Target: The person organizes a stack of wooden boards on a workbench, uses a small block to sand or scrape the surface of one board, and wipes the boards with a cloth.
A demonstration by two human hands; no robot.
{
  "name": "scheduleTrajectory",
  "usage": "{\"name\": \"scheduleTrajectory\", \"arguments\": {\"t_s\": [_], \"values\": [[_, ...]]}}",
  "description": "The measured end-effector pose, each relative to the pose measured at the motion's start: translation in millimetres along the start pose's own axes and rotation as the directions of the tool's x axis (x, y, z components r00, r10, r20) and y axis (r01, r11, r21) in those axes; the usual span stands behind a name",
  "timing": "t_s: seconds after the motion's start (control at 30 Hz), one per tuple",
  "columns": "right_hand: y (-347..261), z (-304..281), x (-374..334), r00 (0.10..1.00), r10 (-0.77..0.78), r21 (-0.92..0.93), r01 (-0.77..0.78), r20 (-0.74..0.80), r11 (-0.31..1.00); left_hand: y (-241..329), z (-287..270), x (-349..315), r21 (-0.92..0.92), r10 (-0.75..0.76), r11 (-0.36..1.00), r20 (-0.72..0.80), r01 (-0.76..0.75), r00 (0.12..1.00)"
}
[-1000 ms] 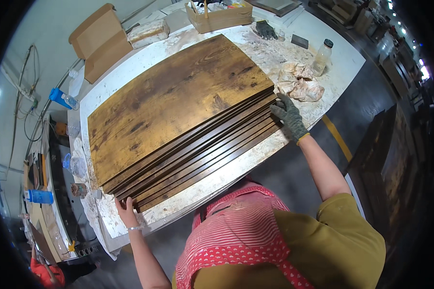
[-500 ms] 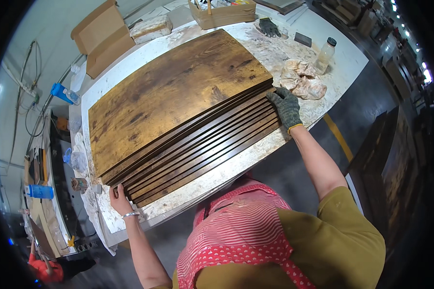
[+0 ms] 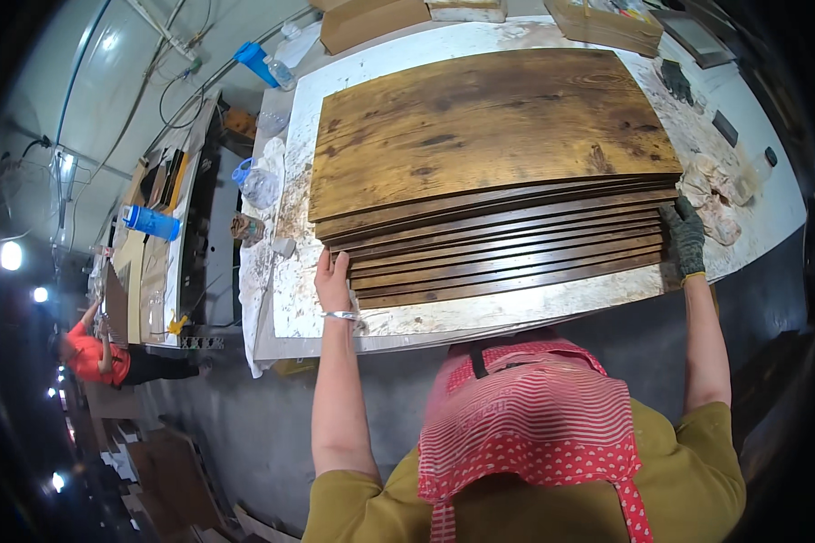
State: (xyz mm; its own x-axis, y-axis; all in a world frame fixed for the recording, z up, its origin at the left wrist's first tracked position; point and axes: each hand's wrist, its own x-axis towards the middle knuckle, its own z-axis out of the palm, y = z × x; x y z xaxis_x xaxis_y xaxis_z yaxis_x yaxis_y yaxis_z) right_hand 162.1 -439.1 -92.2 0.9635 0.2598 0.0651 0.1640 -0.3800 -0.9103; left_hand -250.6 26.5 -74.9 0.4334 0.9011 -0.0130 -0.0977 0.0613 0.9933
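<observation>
A stack of brown wood-grain boards (image 3: 493, 136) lies on the white table; its lower layers step out toward me like stairs, showing several narrow dark strips (image 3: 516, 246). My left hand (image 3: 332, 288), bare with a silver bracelet at the wrist, grips the left end of a board in the stepped part, thumb and finger bent at the edge. At the right end, my right hand (image 3: 685, 239) wears a dark grey glove and is curled round the board ends. Its fingertips are partly hidden against the stack. Which layer each hand holds, I cannot tell.
The stained white table (image 3: 462, 319) bears a crumpled cloth (image 3: 717, 199), a spare dark glove (image 3: 675, 83), a small dark block (image 3: 724, 128) and a cardboard box (image 3: 607, 27). Plastic bottles (image 3: 261, 185) stand along its left side. Farther left, a person in orange (image 3: 95, 357) works at another bench.
My view has swung to the left, so table and stack sit farther right and more level. The person in orange shows more fully. Both hands stay at the two ends of the stack.
</observation>
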Motion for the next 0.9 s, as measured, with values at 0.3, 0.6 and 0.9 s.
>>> {"name": "scheduleTrajectory", "arguments": {"t_s": [0.3,0.6,0.9], "values": [[4.6,4.7,6.6,0.999,-0.035,-0.101,0.031,-0.034,0.994,-7.8,12.5,5.9,0.027,0.068,0.998,-0.256,-0.063,0.964],[-38.9,9.8,-13.2,1.0,0.021,-0.074,-0.022,-0.016,0.997,-26.2,2.1,24.4,0.122,0.139,0.986,-0.263,-0.11,0.955],[-59.5,-3.2,-22.0,0.991,0.018,-0.062,-0.01,0.133,0.998,-18.1,-8.4,24.3,0.166,0.033,0.986,-0.132,-0.01,0.991]]}}
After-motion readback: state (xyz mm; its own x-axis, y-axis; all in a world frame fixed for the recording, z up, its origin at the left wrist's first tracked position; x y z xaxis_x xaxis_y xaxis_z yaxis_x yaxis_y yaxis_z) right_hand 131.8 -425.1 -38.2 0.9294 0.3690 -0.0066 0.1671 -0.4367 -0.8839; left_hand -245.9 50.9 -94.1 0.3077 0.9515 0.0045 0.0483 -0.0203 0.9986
